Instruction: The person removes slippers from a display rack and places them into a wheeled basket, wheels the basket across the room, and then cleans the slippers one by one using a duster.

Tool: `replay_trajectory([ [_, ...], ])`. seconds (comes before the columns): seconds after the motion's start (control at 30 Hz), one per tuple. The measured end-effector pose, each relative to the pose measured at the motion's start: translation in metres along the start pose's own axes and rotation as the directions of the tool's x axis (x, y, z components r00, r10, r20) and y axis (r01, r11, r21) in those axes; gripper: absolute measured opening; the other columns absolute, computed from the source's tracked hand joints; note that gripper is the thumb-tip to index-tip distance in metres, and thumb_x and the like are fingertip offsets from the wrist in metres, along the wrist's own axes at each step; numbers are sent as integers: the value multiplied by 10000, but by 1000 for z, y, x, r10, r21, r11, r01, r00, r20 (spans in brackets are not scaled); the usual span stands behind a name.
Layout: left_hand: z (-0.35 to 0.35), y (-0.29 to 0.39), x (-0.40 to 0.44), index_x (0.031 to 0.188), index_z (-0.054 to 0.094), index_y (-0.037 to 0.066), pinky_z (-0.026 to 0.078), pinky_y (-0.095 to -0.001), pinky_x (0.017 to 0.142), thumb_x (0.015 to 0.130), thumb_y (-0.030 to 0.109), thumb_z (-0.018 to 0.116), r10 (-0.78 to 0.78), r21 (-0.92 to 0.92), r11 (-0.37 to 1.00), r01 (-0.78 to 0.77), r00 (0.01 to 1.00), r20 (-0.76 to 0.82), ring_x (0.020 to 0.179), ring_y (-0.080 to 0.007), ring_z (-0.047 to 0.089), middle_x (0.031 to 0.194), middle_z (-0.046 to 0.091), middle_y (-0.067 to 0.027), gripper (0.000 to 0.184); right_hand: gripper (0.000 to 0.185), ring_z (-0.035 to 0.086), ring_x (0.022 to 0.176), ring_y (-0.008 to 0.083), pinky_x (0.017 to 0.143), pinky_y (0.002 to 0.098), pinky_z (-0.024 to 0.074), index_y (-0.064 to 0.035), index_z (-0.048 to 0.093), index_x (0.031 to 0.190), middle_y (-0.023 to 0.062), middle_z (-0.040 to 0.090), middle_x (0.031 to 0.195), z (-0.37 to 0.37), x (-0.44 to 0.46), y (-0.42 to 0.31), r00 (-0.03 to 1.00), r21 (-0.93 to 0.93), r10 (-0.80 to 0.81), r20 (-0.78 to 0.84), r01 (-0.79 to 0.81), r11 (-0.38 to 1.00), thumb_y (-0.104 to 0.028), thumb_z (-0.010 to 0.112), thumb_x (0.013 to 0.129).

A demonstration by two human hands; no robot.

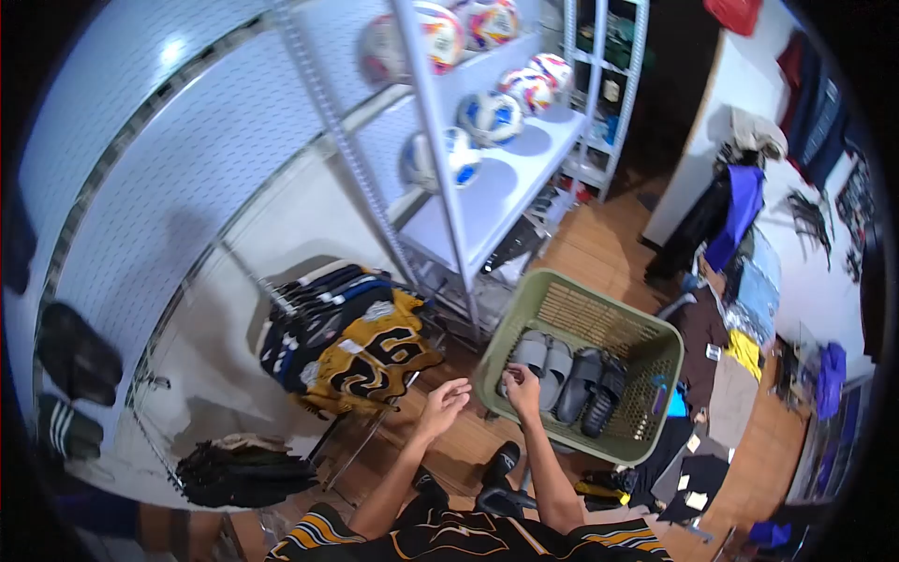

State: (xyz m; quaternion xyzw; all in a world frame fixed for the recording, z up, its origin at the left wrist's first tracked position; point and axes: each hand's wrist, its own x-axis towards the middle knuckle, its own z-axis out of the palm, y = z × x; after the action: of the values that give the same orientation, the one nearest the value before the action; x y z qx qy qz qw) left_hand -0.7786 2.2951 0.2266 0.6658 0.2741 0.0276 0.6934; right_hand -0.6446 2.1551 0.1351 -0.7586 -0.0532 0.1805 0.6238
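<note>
A green plastic basket stands in front of me with grey slides and black slides lying side by side in it. My right hand reaches over the basket's near left side, close to the grey slides. Its fingers are curled together, and what they hold, if anything, is hidden. My left hand hovers outside the basket, left of its rim. Its fingers are loosely stretched out and nothing shows in them.
A metal shelf rack with several footballs rises beyond the basket. Jerseys hang on a rail at the left, above dark folded garments. Piled clothes lie right of the basket on the wooden floor.
</note>
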Motion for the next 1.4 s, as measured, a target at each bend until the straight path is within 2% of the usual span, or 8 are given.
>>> replay_trajectory([
  [0.27,-199,75,-168,1226,540,2,451,-238,898,929,68,603,419,36,886,-462,767,-485,1049,-102,555,1135,587,-38,310,227,636,815,114,715,256,505,20,605,1104,58,686,932,188,-84,-200,817,312,-449,361,349,884,-68,623,895],
  [0.5,-351,155,-342,1162,564,-9,454,-217,850,908,27,616,645,535,706,-464,109,-757,991,-98,554,1084,590,-30,262,220,588,820,66,659,212,480,16,550,1127,29,632,961,351,-213,-349,271,648,-715,645,303,699,7,559,907],
  [0.57,-391,170,-375,1162,554,-10,466,-239,853,905,23,615,700,651,630,-424,-52,-712,996,-119,559,1095,585,-44,267,280,605,831,86,665,225,493,20,545,1167,51,637,995,383,-250,-391,253,640,-717,650,327,696,10,571,889],
  [0.8,-518,206,-394,1339,436,-25,465,-303,944,876,17,629,663,668,655,-353,-156,-732,1208,-235,497,1267,533,-147,503,636,622,1018,204,745,316,509,-28,392,1378,185,526,1314,516,-294,-465,227,710,-835,502,443,547,-28,674,807],
  [0.97,-555,218,-382,1394,390,-4,481,-333,948,848,-30,624,722,699,609,-375,-103,-684,1233,-266,498,1326,504,-177,594,816,555,1142,273,835,341,489,-86,324,1455,185,459,1400,530,-314,-494,277,635,-639,718,115,764,3,711,743],
  [1.1,-534,232,-389,1392,404,21,493,-324,928,816,-106,587,723,705,622,-340,-96,-684,1158,-242,557,1283,537,-165,618,768,546,1136,256,886,348,473,-75,362,1430,171,473,1388,518,-324,-498,278,668,-668,691,108,736,9,707,749],
  [1.3,-493,235,-407,1370,422,19,482,-295,909,822,-96,598,760,741,533,-409,-154,-631,1121,-215,564,1260,545,-152,586,669,555,1089,217,952,360,446,-64,409,1381,158,520,1331,468,-340,-499,217,793,-888,405,401,459,25,679,775],
  [1.4,-456,239,-419,1369,418,6,465,-281,906,848,-29,647,763,755,521,-399,-178,-621,1125,-205,554,1270,538,-159,571,590,588,1061,199,784,307,525,-52,437,1341,180,548,1255,427,-349,-495,290,766,-851,438,375,522,29,651,797],
])
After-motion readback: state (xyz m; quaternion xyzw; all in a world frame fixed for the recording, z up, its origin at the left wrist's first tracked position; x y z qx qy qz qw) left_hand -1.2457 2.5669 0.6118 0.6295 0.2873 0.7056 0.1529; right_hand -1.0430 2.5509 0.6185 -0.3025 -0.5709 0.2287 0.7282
